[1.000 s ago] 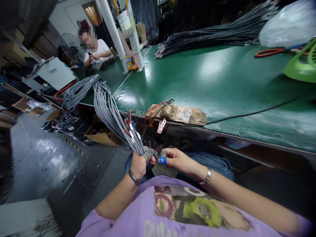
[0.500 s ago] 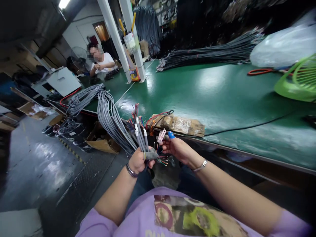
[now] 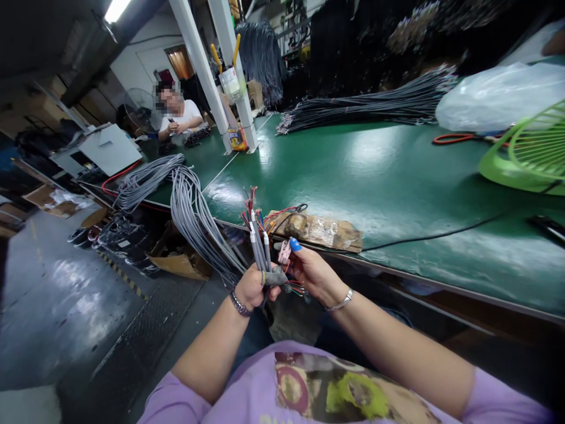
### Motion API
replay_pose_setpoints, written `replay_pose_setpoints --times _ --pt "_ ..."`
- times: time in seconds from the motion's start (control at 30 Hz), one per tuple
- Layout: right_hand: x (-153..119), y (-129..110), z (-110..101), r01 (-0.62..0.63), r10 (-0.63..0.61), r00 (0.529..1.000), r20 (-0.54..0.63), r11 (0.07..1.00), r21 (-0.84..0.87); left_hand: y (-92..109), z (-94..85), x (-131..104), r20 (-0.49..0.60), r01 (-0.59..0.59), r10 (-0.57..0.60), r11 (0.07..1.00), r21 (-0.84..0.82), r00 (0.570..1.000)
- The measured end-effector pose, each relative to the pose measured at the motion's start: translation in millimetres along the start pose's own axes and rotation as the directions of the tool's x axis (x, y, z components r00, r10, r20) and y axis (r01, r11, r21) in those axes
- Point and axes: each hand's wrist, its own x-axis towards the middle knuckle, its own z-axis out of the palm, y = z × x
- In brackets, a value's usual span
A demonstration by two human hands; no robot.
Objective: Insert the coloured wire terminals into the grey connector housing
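Note:
Several grey cables (image 3: 261, 250) stand up out of my left hand (image 3: 252, 287), which is closed round them near their stripped ends. Grey material covers a finger of that hand, and thin coloured wires stick out beside it. My right hand (image 3: 311, 272), with a blue cover on the thumb, pinches a small pink tool (image 3: 285, 252) just right of the cables. The long grey cable bundle (image 3: 194, 203) runs from the left hand back over the table edge. Behind the hands, a taped wooden block (image 3: 324, 231) lies at the table's edge.
The green table (image 3: 384, 171) carries a dark cable bundle (image 3: 362, 106), a plastic bag (image 3: 498, 97), a green basket-like item (image 3: 529, 150) and scissors with orange handles (image 3: 452, 139). White posts (image 3: 241, 88) rise at its middle. A person (image 3: 180, 115) sits beyond. An open carton (image 3: 179, 259) is below left.
My right hand, with the pink tool, has moved closer to my left hand and the wire ends. The view has shifted slightly; the cables remain in my left hand.

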Motion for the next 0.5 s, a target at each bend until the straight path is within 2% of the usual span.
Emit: replay_pose_setpoints --times 0.27,0.5 --pt "0.3 1.5 0.1 0.014 -0.013 0.999 -0.037 1.000 0.008 1.7 3.0 -5.2 0.000 0.015 -0.015 1.000 0.007 1.000" --pt "0.9 3.4 -0.7 0.037 -0.039 0.996 -0.076 0.999 -0.028 -2.4 -2.8 -5.1 -0.021 0.002 -0.001 1.000 0.005 1.000"
